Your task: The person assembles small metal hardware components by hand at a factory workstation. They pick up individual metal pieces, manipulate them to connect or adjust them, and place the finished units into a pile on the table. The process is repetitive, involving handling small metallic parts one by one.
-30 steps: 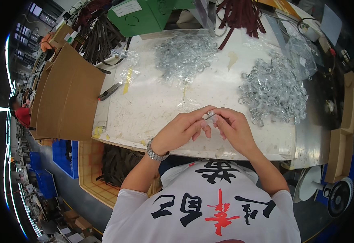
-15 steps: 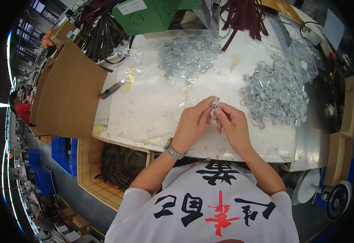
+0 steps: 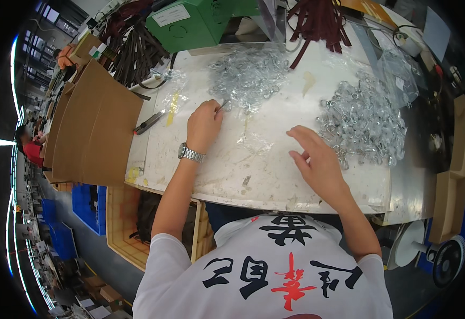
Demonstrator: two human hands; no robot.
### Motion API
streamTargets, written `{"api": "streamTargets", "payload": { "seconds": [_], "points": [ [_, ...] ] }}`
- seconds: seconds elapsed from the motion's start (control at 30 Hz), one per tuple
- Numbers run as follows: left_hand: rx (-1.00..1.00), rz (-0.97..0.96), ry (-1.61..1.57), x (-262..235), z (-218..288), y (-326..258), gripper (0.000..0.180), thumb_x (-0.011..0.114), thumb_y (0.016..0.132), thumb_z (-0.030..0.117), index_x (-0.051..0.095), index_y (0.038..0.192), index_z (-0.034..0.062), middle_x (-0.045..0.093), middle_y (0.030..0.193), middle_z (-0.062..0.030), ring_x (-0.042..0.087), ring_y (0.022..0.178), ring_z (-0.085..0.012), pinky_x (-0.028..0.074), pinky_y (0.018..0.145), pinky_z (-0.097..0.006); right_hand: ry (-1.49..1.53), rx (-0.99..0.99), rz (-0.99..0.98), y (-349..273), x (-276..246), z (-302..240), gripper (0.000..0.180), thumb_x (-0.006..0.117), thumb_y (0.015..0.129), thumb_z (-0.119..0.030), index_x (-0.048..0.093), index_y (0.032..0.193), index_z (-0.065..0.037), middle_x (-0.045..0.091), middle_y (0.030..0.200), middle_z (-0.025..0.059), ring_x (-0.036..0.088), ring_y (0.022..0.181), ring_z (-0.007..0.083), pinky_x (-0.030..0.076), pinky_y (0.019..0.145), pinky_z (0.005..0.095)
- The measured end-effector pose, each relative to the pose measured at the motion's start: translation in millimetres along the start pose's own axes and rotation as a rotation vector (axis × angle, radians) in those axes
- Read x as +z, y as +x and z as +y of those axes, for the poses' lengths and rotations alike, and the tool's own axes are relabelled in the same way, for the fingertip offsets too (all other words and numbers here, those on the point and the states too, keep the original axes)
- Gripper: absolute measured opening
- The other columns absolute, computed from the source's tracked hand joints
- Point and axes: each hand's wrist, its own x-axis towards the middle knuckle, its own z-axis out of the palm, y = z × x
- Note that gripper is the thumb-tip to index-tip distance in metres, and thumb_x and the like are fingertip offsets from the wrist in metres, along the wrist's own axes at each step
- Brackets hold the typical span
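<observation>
My left hand [image 3: 205, 126], with a metal-band watch at its wrist, is closed at the front edge of the far pile of small clear plastic packets [image 3: 248, 74]. A small thin metal piece [image 3: 222, 106] sticks out from its fingertips; its kind is too small to tell. My right hand [image 3: 317, 162] hovers over the white table [image 3: 232, 175] with thumb and fingers apart and nothing between them. Just right of it lies a heap of metal ring fittings in clear plastic [image 3: 363, 119].
A brown cardboard box [image 3: 94, 122] stands at the left, with a utility knife [image 3: 148, 123] beside it. A green machine [image 3: 187, 24] and dark red straps [image 3: 320, 26] are at the back. Below the table's left edge is a yellow crate [image 3: 121, 228].
My hands were together at the table's middle, fingering a small shiny piece. They have parted: the left has gone left and away to the far pile, the right slightly right, its fingers opened.
</observation>
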Motion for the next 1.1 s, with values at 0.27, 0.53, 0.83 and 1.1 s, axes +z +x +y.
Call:
{"api": "streamTargets", "payload": {
  "seconds": [0.27,0.53,0.83,1.1],
  "points": [
    [-0.216,-0.151,-0.77,-38,37,-32,0.017,0.069,0.102,0.017,0.068,0.101,0.0006,0.06,0.074,0.0005,0.05,0.054,-0.0068,0.038,0.05,-0.025,0.301,-0.001,-0.107,24,26,-7,0.053,0.073,0.1,-0.02,0.055,0.147,-0.002,0.069,0.131,0.0171,0.074,0.086,0.0241,0.057,0.085,0.0363],
    [-0.18,-0.419,-1.087,-28,66,-43,0.016,0.068,0.104,0.015,0.069,0.106,-0.0001,0.055,0.07,0.0061,0.044,0.052,-0.0019,0.033,0.047,-0.02,0.87,0.289,-0.378,71,37,22,0.049,0.071,0.102,-0.017,0.056,0.143,0.003,0.075,0.106,0.0148,0.074,0.081,0.0173,0.062,0.07,0.03],
    [0.0,0.303,-0.464,2,45,-32,0.025,0.068,0.103,0.011,0.069,0.124,-0.0019,0.076,0.112,-0.0117,0.053,0.061,-0.0047,0.044,0.057,-0.023,0.812,0.205,-0.133,74,34,29,0.038,0.07,0.099,-0.003,0.06,0.135,0.007,0.071,0.098,0.0107,0.073,0.082,0.0156,0.061,0.071,0.0291],
    [-0.071,-0.235,-0.875,-16,84,-51,0.021,0.07,0.103,0.014,0.073,0.115,-0.0019,0.077,0.097,-0.0074,0.053,0.065,-0.0026,0.041,0.057,-0.022,0.886,0.093,-0.145,54,21,9,0.036,0.07,0.1,-0.003,0.063,0.134,0.005,0.07,0.101,0.0071,0.071,0.086,0.0124,0.06,0.076,0.0281]
  ]
}}
